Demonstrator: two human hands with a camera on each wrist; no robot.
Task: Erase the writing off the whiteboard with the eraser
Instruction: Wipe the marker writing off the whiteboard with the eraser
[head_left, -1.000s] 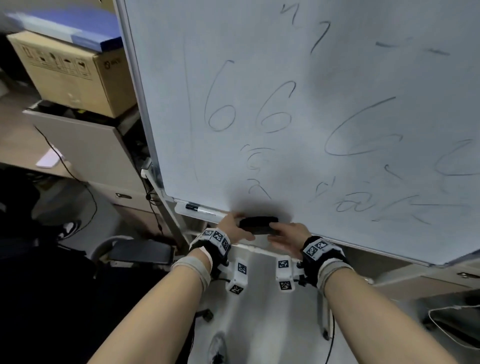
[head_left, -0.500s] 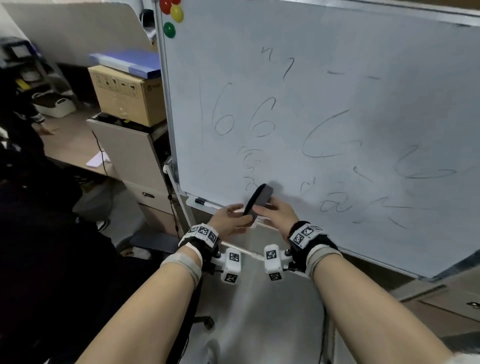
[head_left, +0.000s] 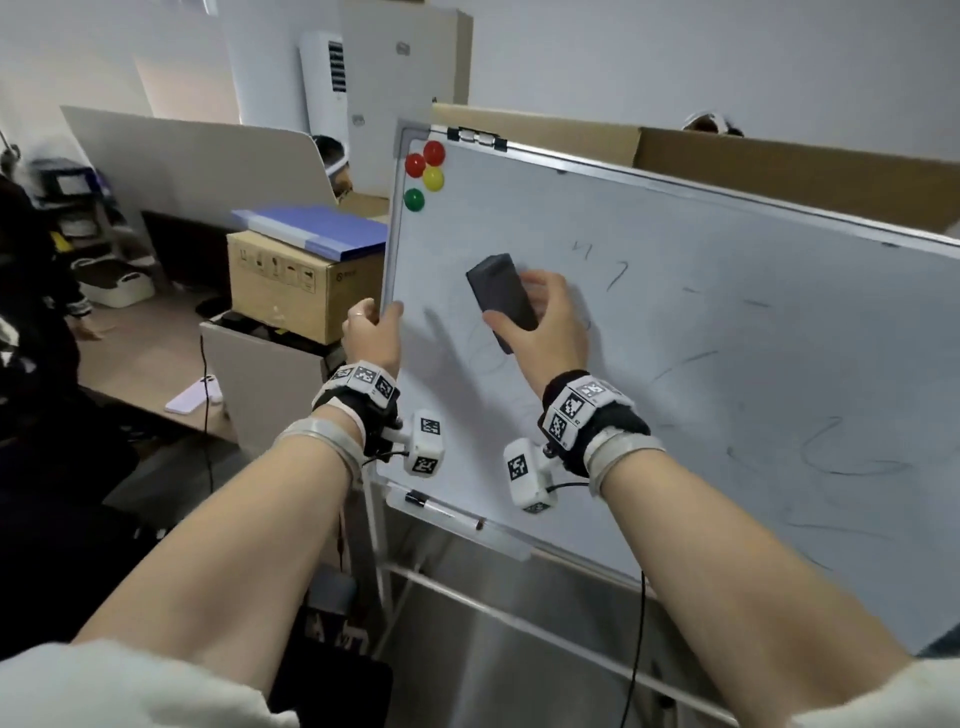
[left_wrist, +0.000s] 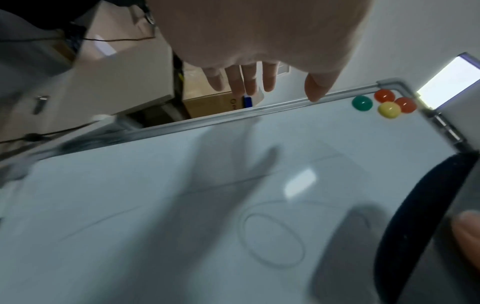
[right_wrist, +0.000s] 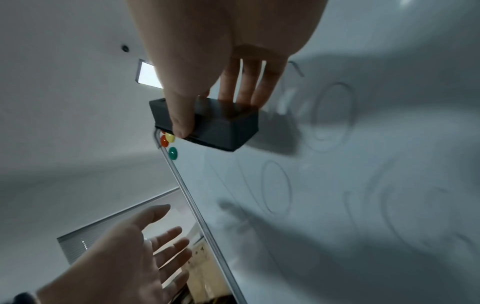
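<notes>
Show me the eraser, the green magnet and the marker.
eraser (head_left: 501, 293), head view, its dark back face.
green magnet (head_left: 414, 199), head view, its dome.
marker (head_left: 441, 510), head view, its white barrel.

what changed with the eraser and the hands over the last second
The eraser went from the tray at the bottom edge of the whiteboard, where both hands held it, up to the upper left area near the magnets. The right hand alone grips it now. The left hand let go and moved to the board's left frame, fingers open. The writing and the marker on the tray are unchanged.
</notes>
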